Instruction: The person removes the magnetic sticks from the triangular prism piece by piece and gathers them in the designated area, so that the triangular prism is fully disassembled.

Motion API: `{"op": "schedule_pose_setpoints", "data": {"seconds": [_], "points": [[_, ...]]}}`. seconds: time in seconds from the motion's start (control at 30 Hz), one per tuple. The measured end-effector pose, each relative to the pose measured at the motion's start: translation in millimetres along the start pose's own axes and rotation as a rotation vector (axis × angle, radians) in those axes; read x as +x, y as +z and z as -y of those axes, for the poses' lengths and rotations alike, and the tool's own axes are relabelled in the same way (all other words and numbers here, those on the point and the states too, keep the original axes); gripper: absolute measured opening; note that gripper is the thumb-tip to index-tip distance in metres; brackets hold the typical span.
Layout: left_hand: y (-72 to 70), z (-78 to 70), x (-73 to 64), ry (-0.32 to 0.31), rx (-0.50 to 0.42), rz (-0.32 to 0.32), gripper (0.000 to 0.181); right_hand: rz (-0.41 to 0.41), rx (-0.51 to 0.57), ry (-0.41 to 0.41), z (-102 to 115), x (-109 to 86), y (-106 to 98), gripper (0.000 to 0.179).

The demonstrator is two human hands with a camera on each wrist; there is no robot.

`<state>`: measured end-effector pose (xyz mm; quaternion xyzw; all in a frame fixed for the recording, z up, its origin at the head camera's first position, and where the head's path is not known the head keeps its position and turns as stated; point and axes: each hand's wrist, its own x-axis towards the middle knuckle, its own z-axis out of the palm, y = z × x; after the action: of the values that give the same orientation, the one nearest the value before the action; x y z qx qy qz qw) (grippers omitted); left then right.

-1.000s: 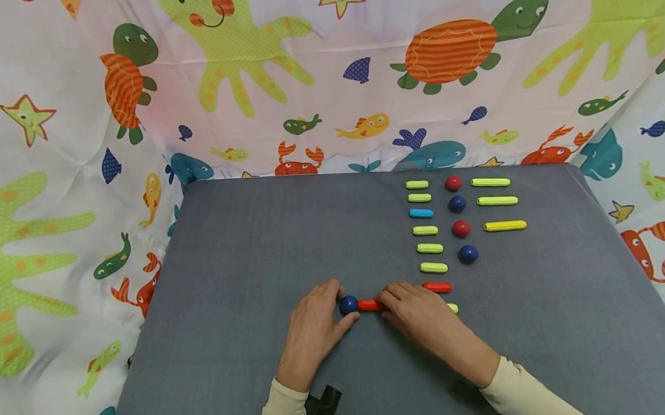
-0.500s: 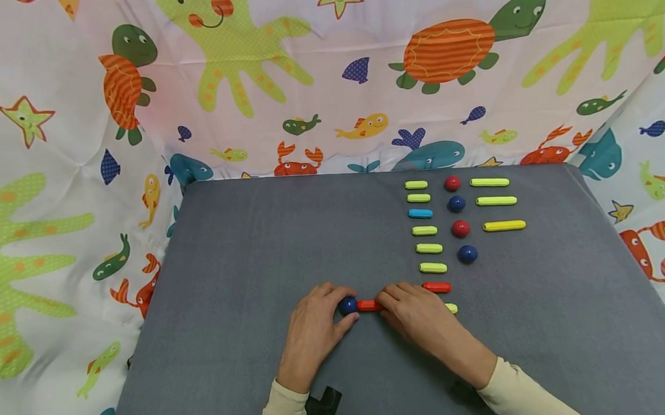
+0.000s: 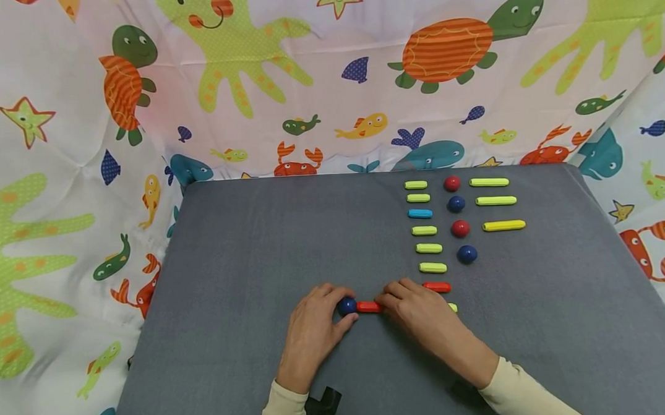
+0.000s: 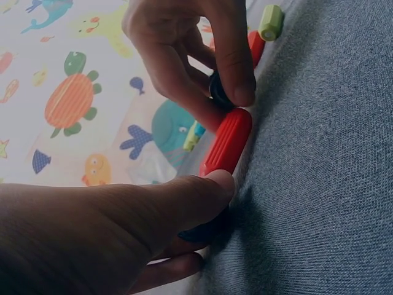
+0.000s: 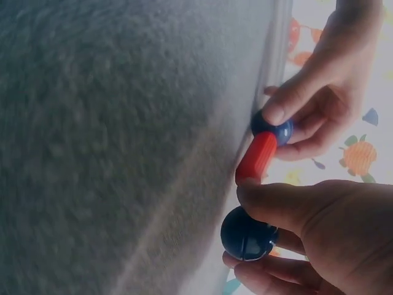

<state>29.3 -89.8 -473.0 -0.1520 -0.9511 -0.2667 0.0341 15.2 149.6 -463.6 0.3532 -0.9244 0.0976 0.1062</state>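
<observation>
My left hand (image 3: 314, 332) pinches a blue ball (image 3: 347, 306) between thumb and fingers, low on the table near the middle. One end of a short red magnetic-looking stick (image 3: 368, 307) touches this ball. At the stick's other end is a second blue ball (image 5: 245, 232), which the right wrist view shows between the thumb and fingers of my right hand (image 3: 426, 318). From the head camera the right hand covers that ball. The left wrist view shows the grooved red stick (image 4: 227, 144) spanning the gap between both hands.
Beyond the right hand runs a column of short sticks: yellow-green ones (image 3: 432, 268), a blue one (image 3: 420, 213) and a red one (image 3: 437, 287). Right of it stand red balls (image 3: 460, 228), blue balls (image 3: 467, 254) and longer yellow sticks (image 3: 503, 225). A black object (image 3: 323, 405) is by the left sleeve.
The left fingers have come round the far side of the blue ball, closer to the red stick. The right hand, stick and other pieces stay almost where they were.
</observation>
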Motion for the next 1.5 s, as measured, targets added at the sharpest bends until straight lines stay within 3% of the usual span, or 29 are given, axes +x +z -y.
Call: {"op": "schedule_pose_setpoints", "data": {"seconds": [0.3,0.57,1.0,1.5], "points": [[-1.2,0.2,-0.1,-0.008,0.002,0.008,0.038,-0.041,0.093,0.109,-17.3,-6.0,-22.1,0.032],[-2.0,-0.5,-0.5,-0.015,-0.014,0.018,0.037,-0.108,0.149,0.214,-44.2,-24.6,-34.2,0.038],[-3.9,-3.2,1.0,-0.011,0.000,0.037,0.037,-0.142,0.097,0.382,-79.5,-64.1,-48.2,0.044],[-4.3,-4.1,0.0,-0.010,0.006,0.044,0.038,-0.097,0.005,0.392,-95.8,-77.7,-43.9,0.040]]}}
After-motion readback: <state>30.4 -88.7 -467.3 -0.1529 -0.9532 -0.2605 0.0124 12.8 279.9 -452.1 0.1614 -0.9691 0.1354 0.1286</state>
